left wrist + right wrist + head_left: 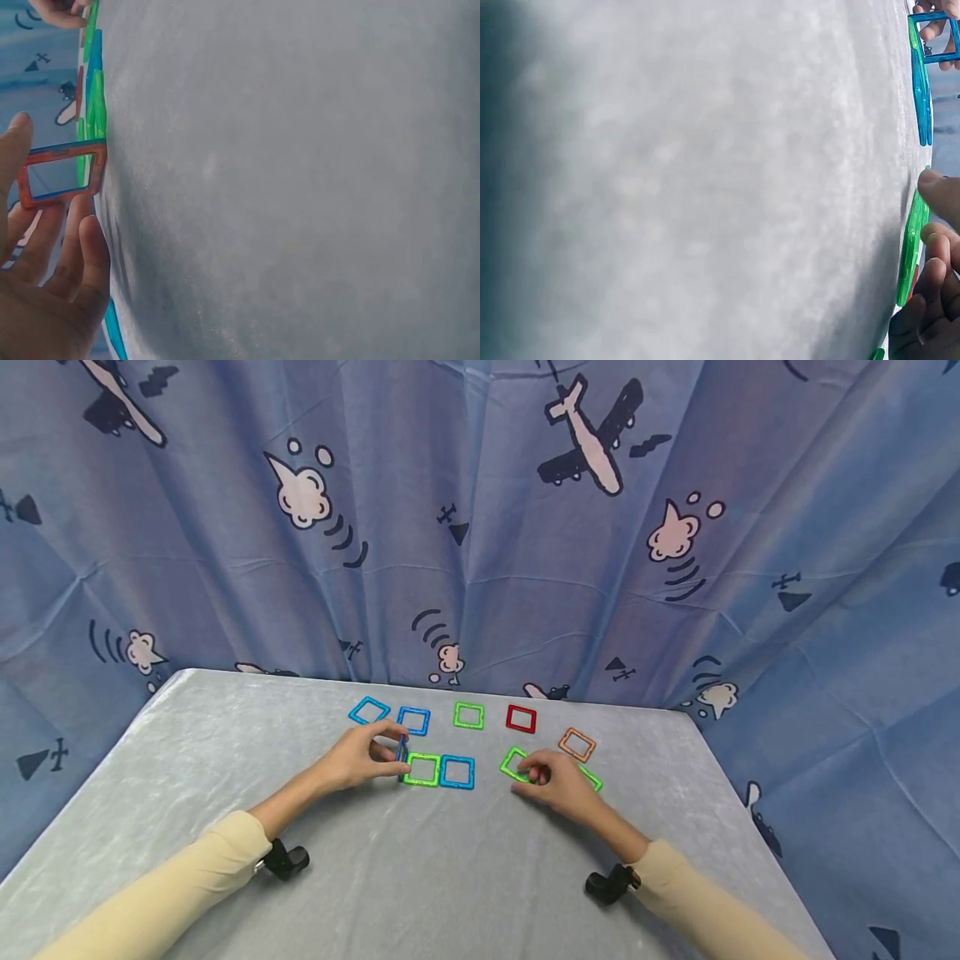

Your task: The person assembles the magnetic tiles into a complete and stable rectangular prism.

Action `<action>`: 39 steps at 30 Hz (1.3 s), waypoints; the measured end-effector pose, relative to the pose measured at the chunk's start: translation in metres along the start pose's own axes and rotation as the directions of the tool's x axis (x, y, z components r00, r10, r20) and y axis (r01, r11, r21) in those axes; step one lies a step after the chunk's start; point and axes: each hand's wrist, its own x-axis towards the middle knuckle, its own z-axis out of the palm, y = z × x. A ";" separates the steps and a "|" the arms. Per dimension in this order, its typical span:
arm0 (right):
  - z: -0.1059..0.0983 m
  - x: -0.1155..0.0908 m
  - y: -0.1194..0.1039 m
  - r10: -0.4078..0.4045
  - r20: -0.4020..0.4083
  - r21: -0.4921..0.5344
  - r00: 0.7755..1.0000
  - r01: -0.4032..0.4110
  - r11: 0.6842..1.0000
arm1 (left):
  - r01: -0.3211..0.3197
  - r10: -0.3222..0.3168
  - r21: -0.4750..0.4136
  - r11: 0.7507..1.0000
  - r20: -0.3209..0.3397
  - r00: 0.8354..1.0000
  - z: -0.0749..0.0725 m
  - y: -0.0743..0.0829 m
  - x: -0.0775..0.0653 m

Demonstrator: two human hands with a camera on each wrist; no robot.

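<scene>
My left hand (358,758) pinches a square magnetic tile (97,169) upright between thumb and fingers. Its frame looks red in the left wrist view with blue edges, and blue in the right wrist view; whether it is two tiles face to face I cannot tell. Its lower edge is at the left side of a flat green tile (422,783), which adjoins a blue tile (457,787). My right hand (562,785), fingers loosely bent, hovers at a green tile (510,768) and partly hides it. Another green tile (592,778) shows behind that hand.
Along the back of the grey-covered table (450,877) lie two blue tiles (370,699) on the left, a green tile (468,704), a red tile (521,730) and an orange tile (577,759). A blue patterned curtain (480,527) hangs behind the table.
</scene>
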 end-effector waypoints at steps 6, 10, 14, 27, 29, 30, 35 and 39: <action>0.002 0.001 -0.002 0.001 -0.004 -0.048 1.000 -0.001 0.999 | 0.006 -0.006 0.002 1.000 0.003 1.000 0.000 0.000 0.000; 0.003 0.002 -0.002 0.000 0.003 -0.069 1.000 0.001 0.998 | 0.004 -0.004 0.002 1.000 0.002 1.000 -0.001 -0.001 0.000; 0.002 0.004 -0.004 -0.007 0.020 -0.070 1.000 0.008 0.998 | -0.001 0.001 -0.007 1.000 0.001 1.000 -0.001 -0.002 0.000; -0.007 0.009 -0.005 -0.019 0.010 0.009 1.000 0.019 1.000 | -0.053 0.055 -0.054 0.997 0.033 0.998 -0.004 -0.005 0.000; -0.008 0.009 -0.004 -0.031 0.002 0.025 1.000 0.031 0.999 | -0.063 0.066 -0.061 0.996 0.046 0.997 -0.005 -0.005 -0.001; -0.009 0.009 -0.005 -0.034 0.001 0.031 0.999 0.034 0.999 | -0.069 0.073 -0.065 0.995 0.050 0.996 -0.006 -0.005 -0.002; -0.013 0.009 -0.008 -0.041 -0.005 0.057 0.999 0.041 0.998 | -0.080 0.084 -0.074 0.994 0.056 0.995 -0.005 -0.006 -0.003; -0.016 0.009 -0.011 -0.067 -0.026 0.074 0.997 0.069 0.995 | -0.082 0.087 -0.077 0.994 0.053 0.995 -0.005 -0.008 -0.004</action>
